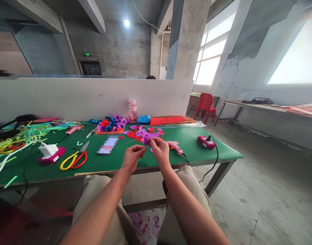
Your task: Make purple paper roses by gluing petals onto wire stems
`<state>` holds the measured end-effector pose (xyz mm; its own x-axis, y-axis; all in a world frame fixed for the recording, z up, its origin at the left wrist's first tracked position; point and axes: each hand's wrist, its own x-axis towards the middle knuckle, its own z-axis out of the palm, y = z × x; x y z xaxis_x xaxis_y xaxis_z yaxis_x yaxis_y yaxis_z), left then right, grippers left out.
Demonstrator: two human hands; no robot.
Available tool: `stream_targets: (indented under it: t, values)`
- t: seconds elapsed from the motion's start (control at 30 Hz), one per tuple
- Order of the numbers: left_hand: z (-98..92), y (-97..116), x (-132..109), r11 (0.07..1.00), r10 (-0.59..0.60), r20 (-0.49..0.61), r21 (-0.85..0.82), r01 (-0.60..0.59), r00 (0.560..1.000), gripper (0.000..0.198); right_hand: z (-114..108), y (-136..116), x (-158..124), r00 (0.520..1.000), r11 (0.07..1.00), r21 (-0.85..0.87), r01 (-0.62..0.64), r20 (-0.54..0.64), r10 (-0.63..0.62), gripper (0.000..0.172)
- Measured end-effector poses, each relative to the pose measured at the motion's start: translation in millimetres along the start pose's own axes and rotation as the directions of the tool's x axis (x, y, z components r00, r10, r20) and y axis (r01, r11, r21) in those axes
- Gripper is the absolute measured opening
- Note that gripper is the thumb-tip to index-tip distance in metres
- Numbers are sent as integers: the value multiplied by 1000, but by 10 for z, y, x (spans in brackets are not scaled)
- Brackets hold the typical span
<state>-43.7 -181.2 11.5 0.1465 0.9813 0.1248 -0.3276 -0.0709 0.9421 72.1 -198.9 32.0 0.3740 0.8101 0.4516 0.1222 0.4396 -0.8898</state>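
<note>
Over the front part of the green table (191,134), my right hand (159,151) pinches a purple paper flower (146,137) between thumb and fingers. Close on its left is my left hand (133,158), its fingertips pressed together; whatever they hold is too small to make out. Loose purple and red paper petals (131,134) lie just behind the flower. A pink glue gun (175,146) rests to the right of my right hand, with an orange-red scrap by it. Finished-looking purple, blue and red flowers (108,124) sit in a heap farther back on the left.
Scissors (75,160) with yellow and red handles lie at left, near a purple power socket (52,156). Another socket (206,142) trails a cable off the right edge. Coloured strips (43,127), a pink bottle (132,109) and red paper (168,120) line the back by a white partition.
</note>
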Motion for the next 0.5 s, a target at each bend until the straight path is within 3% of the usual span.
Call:
stream_targets:
  t: [0.33,0.5]
  values:
    - [-8,-4,6,1000,-7,-10,8,7,1000,23,2,37,2,1000,997,66,-30,1,30,23]
    - [-20,-19,14,998,31,-17,47,-31,999,21,30,40,4,995,968,231,-98,53,88,22]
